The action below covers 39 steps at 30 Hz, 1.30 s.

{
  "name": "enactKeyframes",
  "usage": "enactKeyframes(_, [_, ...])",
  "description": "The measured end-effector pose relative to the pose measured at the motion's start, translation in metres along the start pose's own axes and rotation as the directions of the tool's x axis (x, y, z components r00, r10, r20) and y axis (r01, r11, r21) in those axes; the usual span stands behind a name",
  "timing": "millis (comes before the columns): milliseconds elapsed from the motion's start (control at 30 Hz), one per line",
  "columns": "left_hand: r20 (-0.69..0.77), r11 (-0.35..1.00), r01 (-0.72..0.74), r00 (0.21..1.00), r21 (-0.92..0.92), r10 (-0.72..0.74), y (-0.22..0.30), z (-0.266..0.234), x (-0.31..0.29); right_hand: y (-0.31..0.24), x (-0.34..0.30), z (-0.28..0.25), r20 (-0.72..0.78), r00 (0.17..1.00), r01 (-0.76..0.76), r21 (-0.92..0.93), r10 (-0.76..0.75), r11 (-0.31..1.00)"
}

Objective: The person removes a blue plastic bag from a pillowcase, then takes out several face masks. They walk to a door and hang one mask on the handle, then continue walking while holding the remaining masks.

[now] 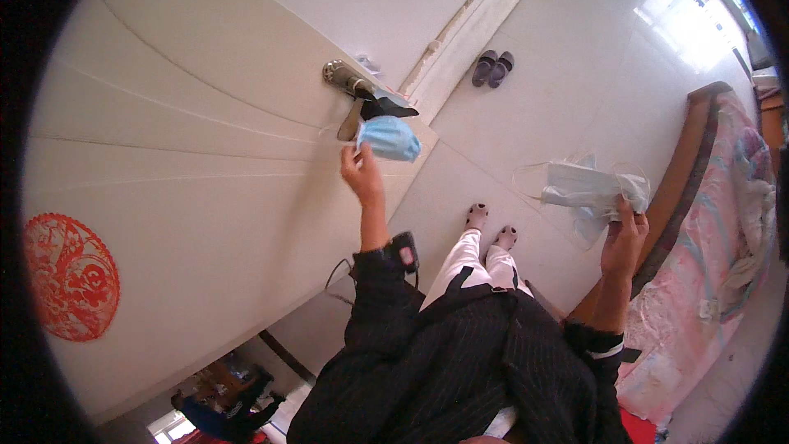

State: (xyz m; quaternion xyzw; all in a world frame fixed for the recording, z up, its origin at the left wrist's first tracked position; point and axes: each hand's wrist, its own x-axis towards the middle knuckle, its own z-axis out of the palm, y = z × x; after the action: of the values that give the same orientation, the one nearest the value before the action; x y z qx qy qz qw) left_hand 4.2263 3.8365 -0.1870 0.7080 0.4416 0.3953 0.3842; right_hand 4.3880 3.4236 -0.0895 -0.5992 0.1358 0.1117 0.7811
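Raised beside the door, my left hand is closed, its fingertips pinching the near edge of a light blue face mask. That mask is just below a metal door handle. A black face mask and other cloth-like pieces hang at the handle, partly overlapped by the blue one. Out to the right, my right hand grips several white and pale blue face masks by one end. Their thin ear loops dangle loosely around them. How many masks are in that bunch I cannot tell.
The cream door fills the left side, with a red round paper cut-out on it. Dark sandals lie on the tiled floor. At right stands a wooden-framed bed with pink patterned bedding.
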Motion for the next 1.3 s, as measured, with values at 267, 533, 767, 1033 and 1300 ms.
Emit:
enactKeyframes(267, [0.182,0.779,0.311,0.95,-0.545,-0.253,0.055,-0.093,0.005,-0.003,0.003,0.032,0.064,0.997,0.047,-0.007,-0.046,0.999])
enactKeyframes(533, [0.551,0.205,0.651,0.74,-0.731,-0.386,0.089,-0.084,-0.02,-0.003,0.007,0.041,0.166,0.986,0.043,-0.063,-0.033,0.997])
enactKeyframes(767, [0.703,0.071,0.742,0.658,-0.667,-0.269,0.13,-0.045,-0.031,0.003,0.002,0.042,0.278,0.96,0.049,-0.314,0.043,0.948])
enactKeyframes(1033, [0.706,0.212,0.805,0.59,-0.555,-0.391,0.153,-0.022,-0.038,0.019,-0.004,0.041,0.362,0.919,0.028,-0.451,0.154,0.892])
enactKeyframes(1300, [0.782,0.589,0.678,0.612,-0.44,-0.121,0.169,0.011,-0.065,0.023,-0.008,0.067,0.46,0.84,0.008,-0.542,0.288,0.84])
